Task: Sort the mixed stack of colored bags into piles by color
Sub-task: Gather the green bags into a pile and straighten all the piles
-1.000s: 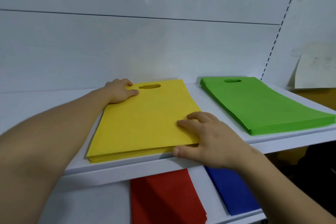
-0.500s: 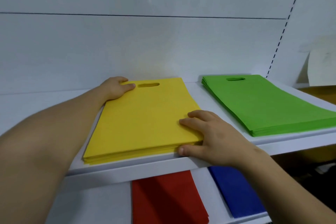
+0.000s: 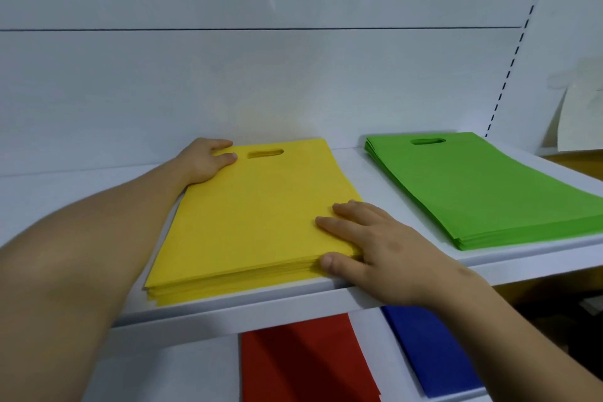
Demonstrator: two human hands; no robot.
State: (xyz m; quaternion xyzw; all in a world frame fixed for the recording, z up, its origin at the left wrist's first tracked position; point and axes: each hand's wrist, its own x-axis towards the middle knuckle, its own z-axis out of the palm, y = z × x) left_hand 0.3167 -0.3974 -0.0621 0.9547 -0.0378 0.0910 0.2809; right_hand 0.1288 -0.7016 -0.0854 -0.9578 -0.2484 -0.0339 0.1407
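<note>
A pile of yellow bags (image 3: 254, 206) lies flat on the upper white shelf (image 3: 509, 258), handle slot at the far end. My left hand (image 3: 205, 160) rests at the pile's far left corner, fingers lying on the top bag next to the slot. My right hand (image 3: 368, 241) lies on the near right corner, fingers flat on top and thumb against the pile's front edge. A pile of green bags (image 3: 479, 189) sits to the right on the same shelf. On the lower shelf lie red bags (image 3: 303, 362) and blue bags (image 3: 427, 349).
A glossy white back panel (image 3: 261, 81) closes the shelf behind the piles. A slotted upright (image 3: 515, 52) runs down at the right, with a pale sheet (image 3: 577, 114) hanging beyond it. Bare shelf shows to the left of the yellow pile.
Both hands stay on the yellow pile, which now lies squarer on the shelf. My left hand has slid slightly back along the far left corner; the right hand keeps its place.
</note>
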